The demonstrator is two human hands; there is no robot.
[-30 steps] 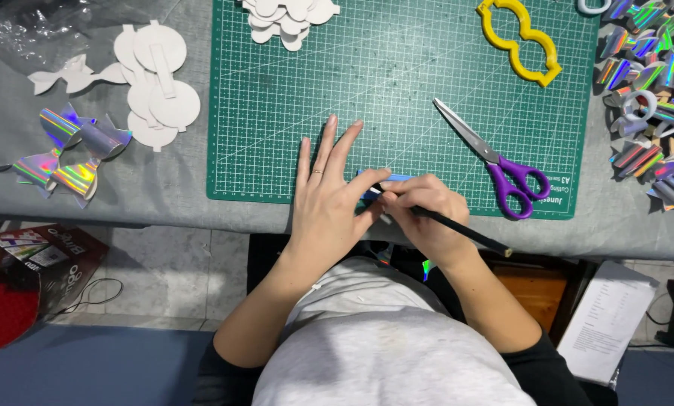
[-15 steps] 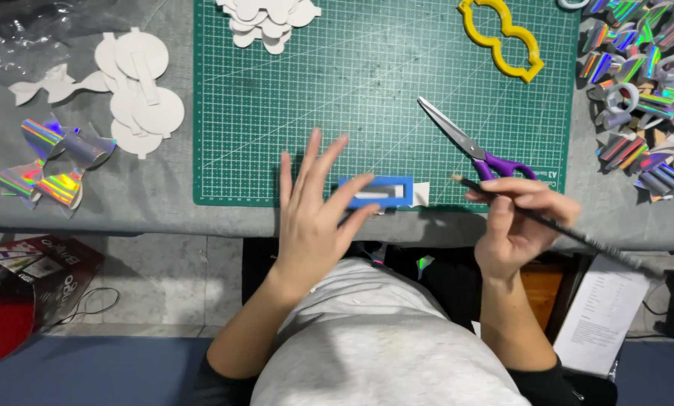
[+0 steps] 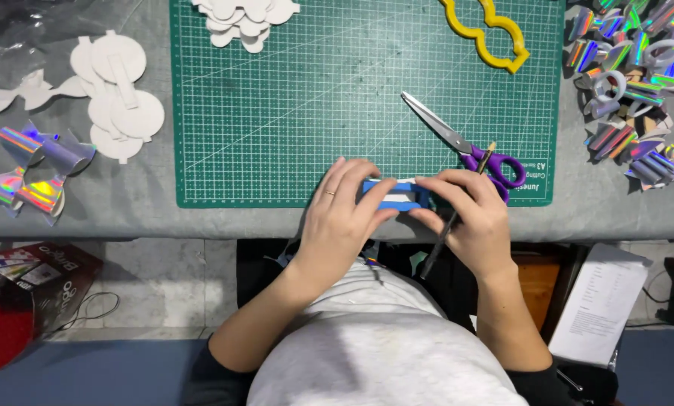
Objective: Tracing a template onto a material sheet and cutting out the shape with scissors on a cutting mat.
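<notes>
A small blue-and-white strip piece (image 3: 394,195) is pinched btwn both hands at the near edge of the green cutting mat (image 3: 292,113). Left hand (image 3: 342,213) is curled on its left end; right hand (image 3: 468,214) is closed on its right end w/ a thin dark stick (image 3: 457,212) also gripped. Purple-handled scissors (image 3: 465,146) are lying just beside the right hand.

We see table (image 3: 149,214) under grey cover — green cutting mat (image 3: 314,113) lies at centre. Left of mat: white cut-out shapes (image 3: 119,113), holographic bow (image 3: 33,173), clear plastic at far corner (image 3: 21,30). Right of mat: heap of holographic strips and loops (image 3: 637,98). Our view of table ends at near edge — both hands (image 3: 344,218) (image 3: 468,218) rest there.
</notes>
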